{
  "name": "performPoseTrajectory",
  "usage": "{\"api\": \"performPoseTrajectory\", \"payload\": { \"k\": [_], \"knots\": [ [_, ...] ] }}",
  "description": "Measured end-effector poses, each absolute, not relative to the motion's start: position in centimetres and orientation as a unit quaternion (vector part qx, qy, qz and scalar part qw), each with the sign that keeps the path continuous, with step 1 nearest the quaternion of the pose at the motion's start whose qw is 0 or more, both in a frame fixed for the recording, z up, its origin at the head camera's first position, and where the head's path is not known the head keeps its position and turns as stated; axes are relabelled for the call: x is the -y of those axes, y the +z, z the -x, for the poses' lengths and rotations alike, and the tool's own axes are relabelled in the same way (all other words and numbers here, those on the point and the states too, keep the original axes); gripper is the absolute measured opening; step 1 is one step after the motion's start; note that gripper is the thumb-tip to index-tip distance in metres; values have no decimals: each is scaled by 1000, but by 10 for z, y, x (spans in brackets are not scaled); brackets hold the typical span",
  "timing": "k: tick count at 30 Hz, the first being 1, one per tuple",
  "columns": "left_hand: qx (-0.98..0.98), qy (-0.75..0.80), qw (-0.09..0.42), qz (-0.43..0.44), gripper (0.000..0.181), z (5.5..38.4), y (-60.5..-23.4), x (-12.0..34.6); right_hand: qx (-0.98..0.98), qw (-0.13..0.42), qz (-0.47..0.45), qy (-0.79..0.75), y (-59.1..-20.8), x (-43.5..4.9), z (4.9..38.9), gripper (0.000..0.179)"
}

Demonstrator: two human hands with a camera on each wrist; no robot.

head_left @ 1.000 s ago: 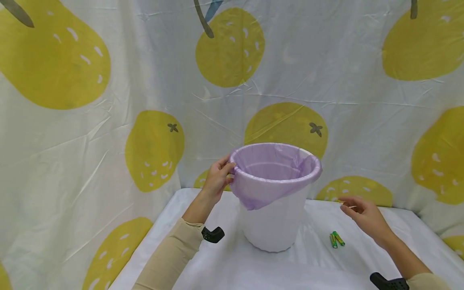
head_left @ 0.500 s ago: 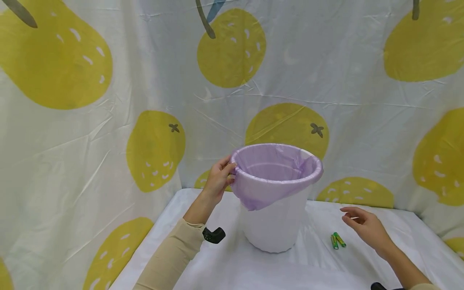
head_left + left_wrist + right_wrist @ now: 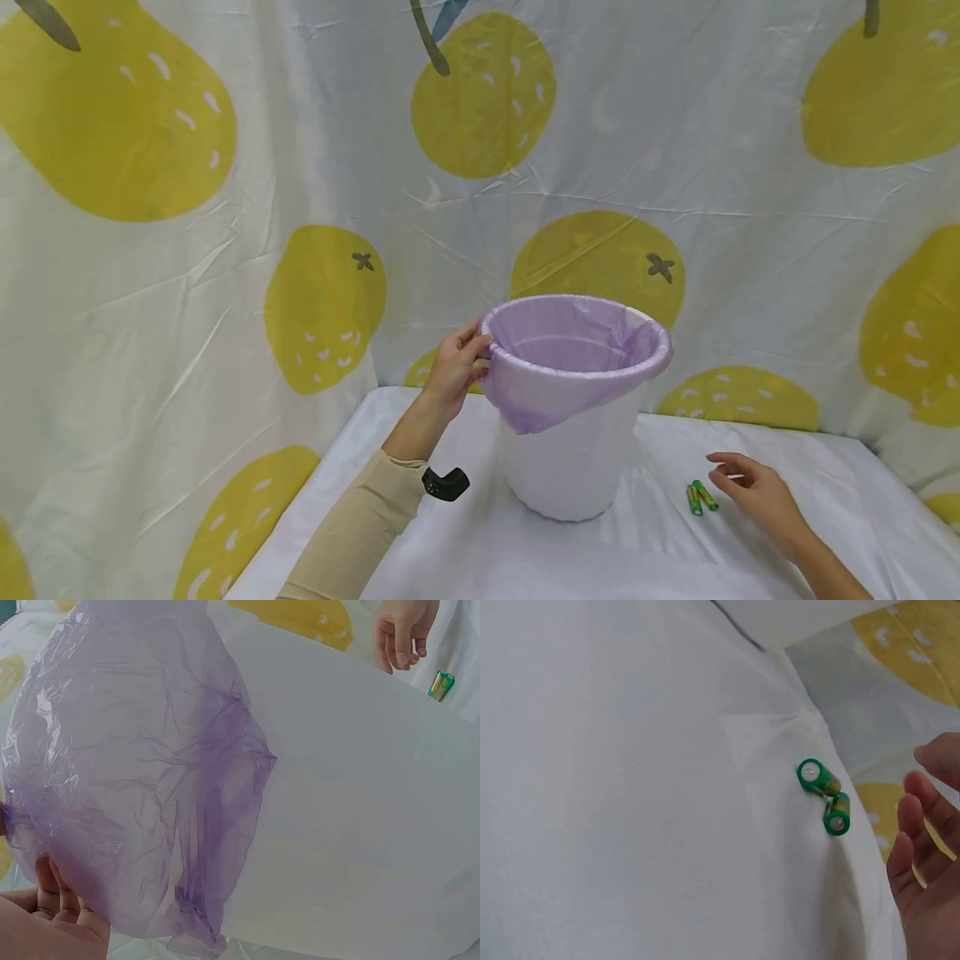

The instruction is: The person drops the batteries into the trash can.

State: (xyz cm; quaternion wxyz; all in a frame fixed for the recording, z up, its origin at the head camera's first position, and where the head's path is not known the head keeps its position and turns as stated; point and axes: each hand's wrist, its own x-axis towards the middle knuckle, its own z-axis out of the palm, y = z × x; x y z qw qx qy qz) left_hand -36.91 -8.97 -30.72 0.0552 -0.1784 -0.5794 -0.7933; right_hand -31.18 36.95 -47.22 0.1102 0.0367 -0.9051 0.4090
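A white trash can [image 3: 562,471] stands upright on the white-covered table. Its purple trash bag [image 3: 536,400] lines the inside and folds over the rim, hanging lower at the front left. My left hand [image 3: 452,373] grips the lined rim on the left side, thumb on the near side of it. In the left wrist view the crinkled bag hides part of those fingers. Two green and yellow batteries [image 3: 819,778] lie side by side to the right of the can. Just beyond them on the right, my right hand [image 3: 757,496] hovers with loosely bent fingers and holds nothing.
A white curtain [image 3: 442,267] printed with large yellow fruit hangs behind and to the left of the table [image 3: 465,550]. A black wrist device [image 3: 446,484] sits at my left sleeve's cuff.
My right hand has come down closer to the batteries' level. The left hand keeps its hold on the rim, and the trash can and batteries stay in place.
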Motion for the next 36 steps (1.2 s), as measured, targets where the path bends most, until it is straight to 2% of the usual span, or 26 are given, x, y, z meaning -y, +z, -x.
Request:
{"api": "performPoseTrajectory", "payload": {
  "k": [18,28,36],
  "knots": [
    [578,-795,56,174,49,367,-305,89,930,94,-10,354,-503,-368,316,46],
    [584,-790,54,177,49,368,-306,90,948,106,-7,300,-507,-372,318,27],
    [585,-791,55,174,50,369,-307,90,940,115,19,322,-506,-373,317,29]
  ]
}}
